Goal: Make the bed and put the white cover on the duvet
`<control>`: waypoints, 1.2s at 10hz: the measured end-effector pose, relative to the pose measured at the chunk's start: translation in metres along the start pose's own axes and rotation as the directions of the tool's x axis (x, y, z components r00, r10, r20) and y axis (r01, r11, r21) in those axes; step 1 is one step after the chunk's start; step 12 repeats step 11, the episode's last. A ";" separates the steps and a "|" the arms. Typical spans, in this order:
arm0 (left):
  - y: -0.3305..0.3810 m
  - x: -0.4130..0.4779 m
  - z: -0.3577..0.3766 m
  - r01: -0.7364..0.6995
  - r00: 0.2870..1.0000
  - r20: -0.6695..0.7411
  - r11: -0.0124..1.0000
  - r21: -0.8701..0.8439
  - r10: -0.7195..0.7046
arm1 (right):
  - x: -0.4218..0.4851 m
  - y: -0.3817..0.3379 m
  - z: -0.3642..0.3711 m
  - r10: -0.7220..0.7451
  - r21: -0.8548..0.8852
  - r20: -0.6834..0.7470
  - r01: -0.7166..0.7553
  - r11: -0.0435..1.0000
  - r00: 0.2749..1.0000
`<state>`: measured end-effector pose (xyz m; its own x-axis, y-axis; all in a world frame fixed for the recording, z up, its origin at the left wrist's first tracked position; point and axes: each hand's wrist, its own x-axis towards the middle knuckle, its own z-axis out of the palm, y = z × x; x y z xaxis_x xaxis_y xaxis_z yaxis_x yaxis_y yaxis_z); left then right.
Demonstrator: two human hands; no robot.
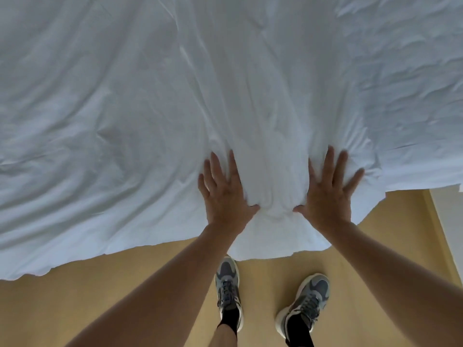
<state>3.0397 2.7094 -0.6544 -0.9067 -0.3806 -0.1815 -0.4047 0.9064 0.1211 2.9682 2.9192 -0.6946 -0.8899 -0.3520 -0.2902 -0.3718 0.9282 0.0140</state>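
A white duvet in its white cover [150, 108] is spread over the bed and fills the upper part of the head view, wrinkled throughout. Its near edge hangs over the bed's side above the floor. My left hand [224, 190] lies flat on the cover near that edge, fingers straight and spread. My right hand [328, 189] presses flat beside it, fingers also spread. A bunched ridge of fabric [274, 186] stands between the two hands and runs away from me up the bed.
Tan wooden floor [75, 296] lies below the bed's edge. My two feet in grey sneakers [229, 289] stand close to the bed. A pale wall or skirting strip [448, 221] runs along the right.
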 end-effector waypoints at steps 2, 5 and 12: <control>-0.038 0.020 -0.016 -0.373 0.926 0.064 0.928 0.017 0.371 | 0.001 -0.060 -0.047 -0.076 0.109 -0.163 0.095 0.990 0.984; -0.176 0.046 -0.037 -0.305 0.900 0.368 0.941 0.145 0.234 | 0.017 -0.137 -0.063 0.101 -0.247 0.242 -0.039 0.968 0.965; -0.336 -0.019 -0.140 0.090 0.878 0.480 0.983 -0.162 -0.001 | -0.038 -0.341 -0.148 -0.198 0.247 0.310 0.122 0.961 0.930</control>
